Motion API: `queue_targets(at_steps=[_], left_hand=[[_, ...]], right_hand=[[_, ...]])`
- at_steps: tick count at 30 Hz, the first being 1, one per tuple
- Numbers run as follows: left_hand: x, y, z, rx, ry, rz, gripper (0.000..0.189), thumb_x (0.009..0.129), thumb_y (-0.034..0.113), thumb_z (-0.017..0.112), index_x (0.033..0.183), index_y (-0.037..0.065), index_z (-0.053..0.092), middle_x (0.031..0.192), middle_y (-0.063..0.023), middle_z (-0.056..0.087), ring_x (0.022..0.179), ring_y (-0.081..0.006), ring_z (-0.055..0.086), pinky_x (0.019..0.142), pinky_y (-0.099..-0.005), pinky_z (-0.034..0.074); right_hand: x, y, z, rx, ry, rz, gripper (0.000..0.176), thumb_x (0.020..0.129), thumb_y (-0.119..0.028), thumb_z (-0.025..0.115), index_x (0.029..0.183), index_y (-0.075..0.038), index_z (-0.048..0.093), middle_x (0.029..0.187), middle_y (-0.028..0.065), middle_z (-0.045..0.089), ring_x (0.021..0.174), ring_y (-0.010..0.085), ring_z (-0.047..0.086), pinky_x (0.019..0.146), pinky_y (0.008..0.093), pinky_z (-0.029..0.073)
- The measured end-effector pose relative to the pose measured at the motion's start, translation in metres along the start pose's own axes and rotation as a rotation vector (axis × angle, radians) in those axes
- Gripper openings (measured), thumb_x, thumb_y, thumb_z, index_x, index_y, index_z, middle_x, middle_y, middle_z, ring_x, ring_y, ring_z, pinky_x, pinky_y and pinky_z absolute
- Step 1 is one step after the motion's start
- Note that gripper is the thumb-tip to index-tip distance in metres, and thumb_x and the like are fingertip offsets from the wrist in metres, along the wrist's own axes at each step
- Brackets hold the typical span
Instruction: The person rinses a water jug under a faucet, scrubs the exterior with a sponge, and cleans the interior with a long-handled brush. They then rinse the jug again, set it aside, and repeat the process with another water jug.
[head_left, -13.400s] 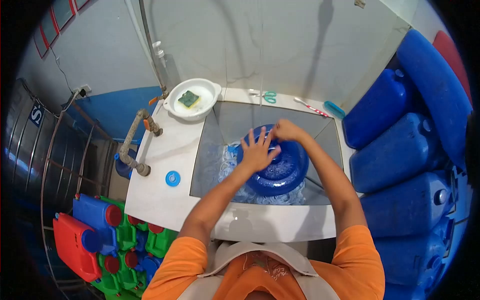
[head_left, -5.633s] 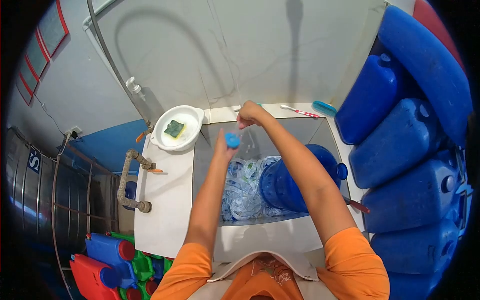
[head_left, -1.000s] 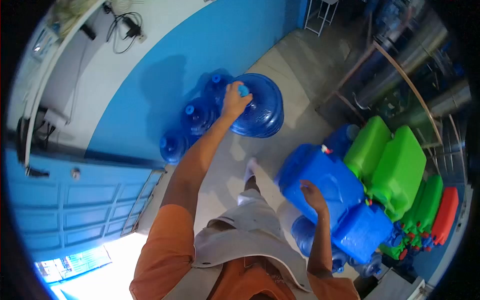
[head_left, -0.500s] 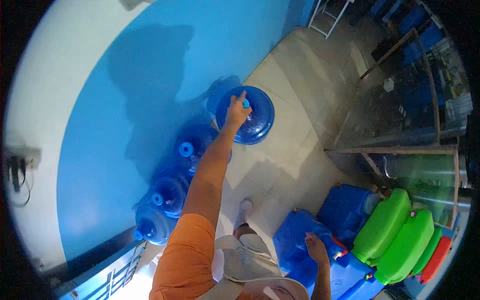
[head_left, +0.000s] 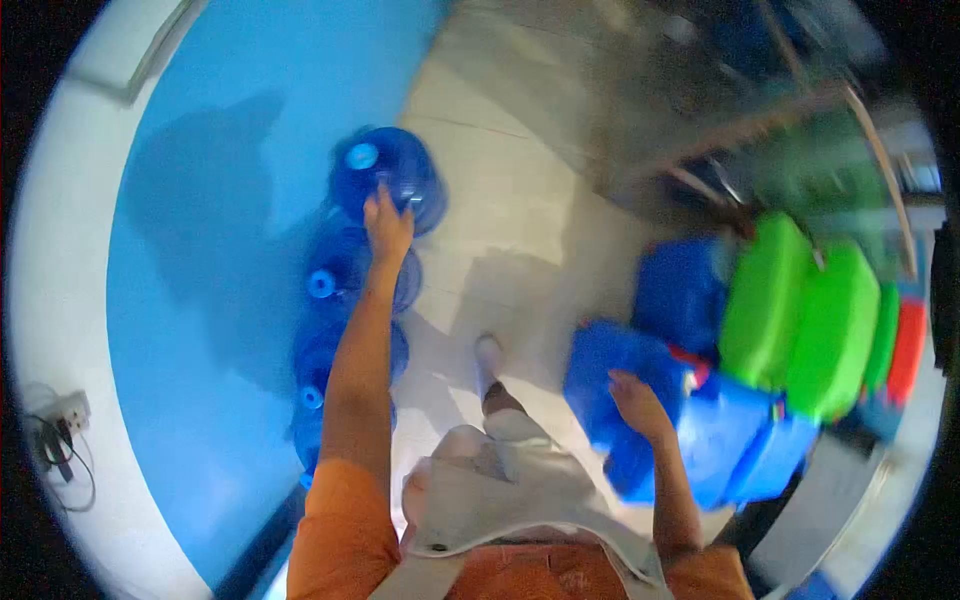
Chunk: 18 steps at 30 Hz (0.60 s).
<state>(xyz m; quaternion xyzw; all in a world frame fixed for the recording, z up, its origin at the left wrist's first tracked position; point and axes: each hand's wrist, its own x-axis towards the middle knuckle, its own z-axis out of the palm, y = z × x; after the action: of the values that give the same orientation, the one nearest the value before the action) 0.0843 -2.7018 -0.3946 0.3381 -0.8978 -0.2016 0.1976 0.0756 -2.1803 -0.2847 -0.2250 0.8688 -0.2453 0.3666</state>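
A large blue water jug (head_left: pixel 415 165) with a light blue cap (head_left: pixel 362 156) stands at the far end of a row along the wall. My left hand (head_left: pixel 388 225) reaches over it, fingers apart at the near side of its shoulder, off the cap. Right behind, closer to me, is a second blue jug (head_left: pixel 345 262), partly covered by my left forearm. My right hand (head_left: pixel 640 405) hangs over a blue jerrycan (head_left: pixel 605 355), its fingers loosely bent and nothing visible in them.
More capped blue jugs (head_left: pixel 312 365) line the blue wall (head_left: pixel 190 330) on the left. At right stand several blue jerrycans, green containers (head_left: pixel 830 320) and a red one (head_left: pixel 907 350). A framed glass panel (head_left: pixel 840 150) rises behind them. My foot (head_left: pixel 489 355) is on the tiled floor (head_left: pixel 500 160).
My left hand has come off the far jug's cap and drawn back toward me. The view has turned, so the jugs appear further left and the jerrycans higher.
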Motion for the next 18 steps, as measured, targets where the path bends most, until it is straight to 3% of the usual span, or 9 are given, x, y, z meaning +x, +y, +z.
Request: queue_targets(at_steps=[4, 6, 9, 10, 13, 16, 18], left_hand=[[-0.177, 0.097, 0.001, -0.104, -0.436, 0.195, 0.054, 0.082, 0.016, 0.06, 0.129, -0.002, 0.042, 0.118, -0.0257, 0.05, 0.113, -0.0407, 0.046, 0.096, -0.0446, 0.038], [-0.243, 0.193, -0.043, -0.307, -0.668, 0.233, 0.042, 0.084, 0.015, 0.058, 0.122, -0.001, 0.049, 0.117, -0.0232, 0.051, 0.112, -0.037, 0.049, 0.095, -0.0419, 0.04], [-0.319, 0.323, -0.1, -0.303, -0.871, 0.546, 0.035, 0.086, 0.014, 0.056, 0.118, 0.0, 0.053, 0.117, -0.0202, 0.052, 0.108, -0.0343, 0.052, 0.091, -0.0401, 0.043], [-0.345, 0.363, -0.106, -0.367, -0.938, 0.557, 0.032, 0.086, 0.013, 0.056, 0.115, 0.002, 0.056, 0.113, -0.0185, 0.055, 0.105, -0.034, 0.054, 0.088, -0.0389, 0.044], [-0.413, 0.454, -0.113, -0.451, -0.948, 0.773, 0.03, 0.083, 0.012, 0.06, 0.111, 0.002, 0.058, 0.105, -0.0162, 0.06, 0.103, -0.0303, 0.056, 0.089, -0.0367, 0.044], [-0.512, 0.548, -0.105, -0.456, -1.076, 0.971, 0.029, 0.084, 0.013, 0.059, 0.11, 0.002, 0.059, 0.106, -0.0165, 0.06, 0.103, -0.0298, 0.057, 0.089, -0.0365, 0.044], [-0.597, 0.605, -0.092, -0.499, -1.17, 1.06, 0.029, 0.083, 0.014, 0.059, 0.109, 0.0, 0.059, 0.104, -0.019, 0.06, 0.101, -0.0345, 0.056, 0.087, -0.0392, 0.045]], right_hand=[[-0.1, 0.009, -0.015, 0.06, 0.13, -0.061, 0.037, 0.089, -0.022, 0.049, 0.118, 0.001, 0.054, 0.118, 0.024, 0.055, 0.111, 0.0369, 0.051, 0.097, 0.0404, 0.039], [-0.173, 0.03, -0.014, 0.12, 0.236, 0.001, 0.037, 0.089, -0.022, 0.049, 0.117, 0.001, 0.055, 0.117, 0.0232, 0.056, 0.109, 0.0368, 0.053, 0.094, 0.0416, 0.041], [-0.306, 0.073, -0.02, 0.209, 0.345, 0.092, 0.036, 0.088, -0.024, 0.051, 0.114, 0.0, 0.056, 0.112, 0.0232, 0.059, 0.103, 0.0386, 0.056, 0.09, 0.0426, 0.043], [-0.344, 0.102, -0.024, 0.227, 0.402, 0.123, 0.036, 0.088, -0.024, 0.051, 0.114, 0.0, 0.056, 0.112, 0.0232, 0.059, 0.103, 0.0386, 0.056, 0.09, 0.0426, 0.043], [-0.459, 0.163, -0.018, 0.314, 0.44, 0.331, 0.036, 0.091, -0.026, 0.049, 0.117, -0.002, 0.055, 0.114, 0.0197, 0.06, 0.102, 0.034, 0.059, 0.088, 0.0394, 0.046], [-0.562, 0.236, 0.004, 0.372, 0.632, 0.462, 0.036, 0.091, -0.026, 0.049, 0.116, -0.001, 0.056, 0.108, 0.0205, 0.062, 0.098, 0.033, 0.062, 0.085, 0.0392, 0.047], [-0.62, 0.286, 0.026, 0.445, 0.714, 0.571, 0.034, 0.091, -0.024, 0.049, 0.116, -0.001, 0.056, 0.107, 0.0221, 0.062, 0.098, 0.032, 0.062, 0.084, 0.0386, 0.048]])
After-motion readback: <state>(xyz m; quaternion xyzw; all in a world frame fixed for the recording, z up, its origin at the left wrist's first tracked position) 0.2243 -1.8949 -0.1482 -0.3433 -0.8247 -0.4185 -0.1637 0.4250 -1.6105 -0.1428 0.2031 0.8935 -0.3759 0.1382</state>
